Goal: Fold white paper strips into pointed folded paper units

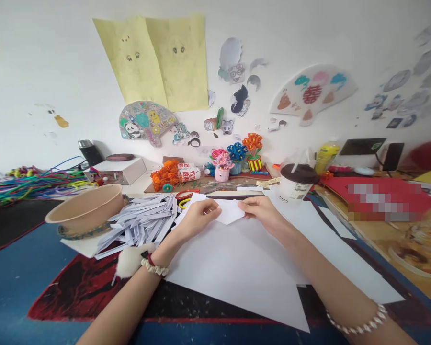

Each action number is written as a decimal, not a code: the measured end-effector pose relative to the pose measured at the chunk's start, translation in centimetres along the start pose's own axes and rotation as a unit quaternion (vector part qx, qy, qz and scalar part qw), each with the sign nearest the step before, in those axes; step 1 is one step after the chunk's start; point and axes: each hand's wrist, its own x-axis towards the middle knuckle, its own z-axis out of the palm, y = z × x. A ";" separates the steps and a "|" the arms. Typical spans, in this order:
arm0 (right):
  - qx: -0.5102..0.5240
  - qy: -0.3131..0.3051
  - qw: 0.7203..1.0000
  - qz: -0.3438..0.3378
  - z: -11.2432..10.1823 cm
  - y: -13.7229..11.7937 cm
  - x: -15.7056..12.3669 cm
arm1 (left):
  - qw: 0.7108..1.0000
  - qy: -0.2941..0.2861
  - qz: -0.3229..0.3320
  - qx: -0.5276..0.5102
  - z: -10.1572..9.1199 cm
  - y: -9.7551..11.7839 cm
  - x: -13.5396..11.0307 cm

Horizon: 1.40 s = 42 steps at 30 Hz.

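Above a large white sheet (237, 268), I hold a small piece of white paper (229, 212) whose lower edge comes to a point and looks folded. My left hand (201, 215) pinches its left edge between thumb and fingers. At the right edge, my right hand (260, 211) grips it with thumb and forefinger. A heap of narrow white paper strips (140, 218) lies to the left of my left hand. By my left wrist rests a fluffy white ball (132, 261).
A beige bowl (86, 206) stands at the left. More white sheets (345, 254) spread at the right, near a lidded cup with a straw (297, 182) and a red packet (337, 189). Pipe-cleaner flowers (222, 160) line the back, with coloured pipe cleaners (32, 187) far left.
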 end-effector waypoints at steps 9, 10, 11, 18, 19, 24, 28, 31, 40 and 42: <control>-0.153 -0.087 0.984 0.029 -0.8 0.2 -0.3 | 0.995 -0.088 0.006 0.047 0.5 -1.2 -0.5; -0.161 -0.092 0.982 0.031 -0.9 0.4 -0.3 | 0.994 -0.094 0.011 0.057 0.7 -1.3 -0.6; -0.171 -0.098 0.980 0.033 -1.0 0.6 -0.3 | 0.993 -0.096 0.013 0.069 0.8 -1.4 -0.6; -0.243 -0.094 0.965 -0.013 -1.1 1.4 -1.0 | 0.992 -0.066 0.028 0.100 1.3 -2.0 -0.7; -0.254 -0.088 0.963 -0.017 -1.1 1.4 -1.1 | 0.992 -0.057 0.038 0.111 1.3 -2.0 -0.8; -0.303 -0.063 0.949 -0.061 -0.9 1.7 -1.4 | 0.987 -0.008 0.055 0.153 1.6 -1.7 -1.0; -0.299 -0.065 0.950 -0.059 -1.1 1.9 -1.4 | 0.984 -0.004 0.070 0.164 1.9 -1.3 -1.0; -0.294 -0.072 0.952 -0.054 -1.4 1.8 -1.5 | 0.982 0.005 0.083 0.167 2.0 -1.0 -1.2; -0.321 -0.060 0.940 -0.097 -1.1 0.8 -2.3 | 0.980 -0.010 0.094 0.176 2.0 -1.3 -1.2; -0.320 -0.059 0.940 -0.103 -1.0 0.8 -2.3 | 0.980 -0.010 0.096 0.173 2.0 -1.5 -1.3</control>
